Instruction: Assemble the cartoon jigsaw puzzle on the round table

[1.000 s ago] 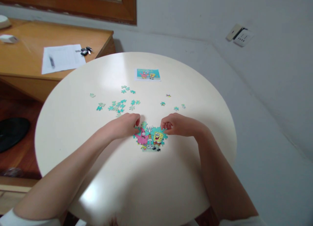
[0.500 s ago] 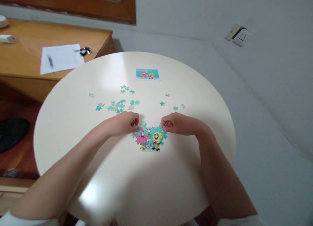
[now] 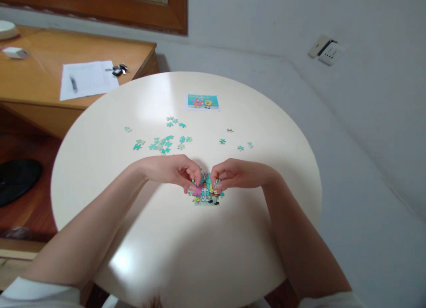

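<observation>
Beneath both hands lies a partly joined jigsaw puzzle [image 3: 205, 197], showing pink, pale and yellow cartoon figures on teal. My left hand [image 3: 181, 171] is over its left part, fingers pinched, with a bit of teal puzzle piece showing between them. Over the right part, my right hand [image 3: 233, 172] is closed in a similar pinch, and a small teal piece shows at its fingertips. The hands cover much of the puzzle's upper half. Whether the pieces touch the joined part I cannot tell.
Loose teal pieces [image 3: 161, 144] lie beyond my left hand, and several more [image 3: 222, 141] beyond my right. A picture card [image 3: 203, 102] lies at the round table's [image 3: 266, 117] far side. A wooden desk [image 3: 36, 77] at the left bears paper [image 3: 89, 79] and keys [image 3: 120, 69].
Both hands have moved inward over the puzzle and closer together, covering more of it. The loose pieces keep their places on the table; the view has shifted slightly.
</observation>
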### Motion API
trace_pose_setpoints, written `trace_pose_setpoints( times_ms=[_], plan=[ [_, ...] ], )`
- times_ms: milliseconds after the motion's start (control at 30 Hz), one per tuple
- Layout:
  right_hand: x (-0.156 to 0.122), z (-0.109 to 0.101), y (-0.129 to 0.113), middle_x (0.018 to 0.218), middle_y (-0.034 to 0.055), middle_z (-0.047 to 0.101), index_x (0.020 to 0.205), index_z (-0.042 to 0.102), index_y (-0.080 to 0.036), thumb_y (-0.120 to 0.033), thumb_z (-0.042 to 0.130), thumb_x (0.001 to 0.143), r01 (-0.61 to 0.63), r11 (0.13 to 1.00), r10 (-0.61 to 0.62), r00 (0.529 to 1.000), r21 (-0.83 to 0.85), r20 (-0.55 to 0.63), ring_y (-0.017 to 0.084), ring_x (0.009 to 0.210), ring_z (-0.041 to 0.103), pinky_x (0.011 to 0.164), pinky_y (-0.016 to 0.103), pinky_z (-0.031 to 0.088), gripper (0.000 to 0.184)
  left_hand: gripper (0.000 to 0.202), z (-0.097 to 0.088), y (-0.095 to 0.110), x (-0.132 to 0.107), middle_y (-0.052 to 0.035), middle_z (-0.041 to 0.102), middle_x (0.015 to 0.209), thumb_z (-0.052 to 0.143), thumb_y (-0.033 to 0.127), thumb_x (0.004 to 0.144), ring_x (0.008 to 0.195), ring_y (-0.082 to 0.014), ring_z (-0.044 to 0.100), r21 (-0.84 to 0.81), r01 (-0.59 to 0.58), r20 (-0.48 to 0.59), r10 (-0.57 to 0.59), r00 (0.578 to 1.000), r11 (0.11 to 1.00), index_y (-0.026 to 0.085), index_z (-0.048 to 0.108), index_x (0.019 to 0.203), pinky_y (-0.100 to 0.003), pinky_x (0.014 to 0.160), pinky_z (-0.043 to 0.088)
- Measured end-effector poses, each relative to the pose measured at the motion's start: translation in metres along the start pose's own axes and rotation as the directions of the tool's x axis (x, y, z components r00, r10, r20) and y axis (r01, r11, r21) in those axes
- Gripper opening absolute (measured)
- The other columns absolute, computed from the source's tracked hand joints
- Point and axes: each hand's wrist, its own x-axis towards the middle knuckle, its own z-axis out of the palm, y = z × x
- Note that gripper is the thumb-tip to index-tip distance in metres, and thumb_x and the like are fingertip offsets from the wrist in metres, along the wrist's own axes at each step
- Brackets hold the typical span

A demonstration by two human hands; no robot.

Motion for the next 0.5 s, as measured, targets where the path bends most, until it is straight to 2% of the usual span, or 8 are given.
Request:
trace_pose_setpoints(
  times_ms=[33, 133, 267, 500],
  plan=[
    [0.0024, 0.0014, 0.0014, 0.065, -0.0012, 0.063, 0.083, 0.058, -0.015, -0.030, 0.065, 0.076, -0.023, 1.000, 0.022, 1.000, 0.019, 0.022, 0.009, 0.060, 0.055, 0.059, 0.022, 0.042, 0.017, 0.019, 0.0003, -0.0034, 0.0027, -0.0002, 0.063, 0.068, 0.074, 0.031, 0.069, 0.065, -0.0114, 0.057, -0.009, 0.012, 0.028, -0.012, 1.000, 1.000, 0.016, 0.063, 0.076, -0.023, 0.065, 0.045],
    [0.0046, 0.0011, 0.0041, 0.066, -0.0002, 0.066, 0.082, 0.059, -0.015, -0.030, 0.067, 0.075, -0.044, 0.997, 0.042, 0.999, 0.063, 0.033, 0.010, 0.063, 0.060, 0.062, 0.023, 0.045, 0.018, 0.020, -0.0015, -0.0095, 0.0062, 0.0002, 0.063, 0.067, 0.076, 0.031, 0.069, 0.063, -0.0106, 0.056, -0.053, 0.021, 0.021, -0.019, 1.000, 0.998, 0.016, 0.064, 0.075, -0.022, 0.064, 0.044],
    [0.0001, -0.0043, 0.0025, 0.069, 0.0001, 0.068, 0.085, 0.060, -0.015, -0.034, 0.070, 0.074, 0.000, 0.993, 0.006, 0.999, 0.122, -0.043, 0.012, 0.067, 0.064, 0.067, 0.025, 0.049, 0.024, 0.018, -0.0049, -0.0081, 0.0035, 0.0018, 0.062, 0.067, 0.075, 0.029, 0.071, 0.062, -0.0087, 0.054, -0.057, -0.036, -0.029, 0.034, 0.999, 0.998, 0.016, 0.064, 0.076, -0.021, 0.065, 0.043],
    [0.0063, -0.0057, 0.0070, 0.070, 0.0007, 0.070, 0.082, 0.060, -0.016, -0.031, 0.073, 0.070, -0.067, 0.978, 0.086, 0.992, 0.196, -0.088, 0.013, 0.069, 0.068, 0.068, 0.025, 0.051, 0.023, 0.019, -0.0064, -0.0103, 0.0063, 0.0028, 0.059, 0.066, 0.073, 0.029, 0.070, 0.062, -0.0084, 0.051, -0.047, -0.024, -0.064, 0.021, 0.998, 0.999, 0.015, 0.062, 0.075, -0.021, 0.062, 0.040]
  ],
)
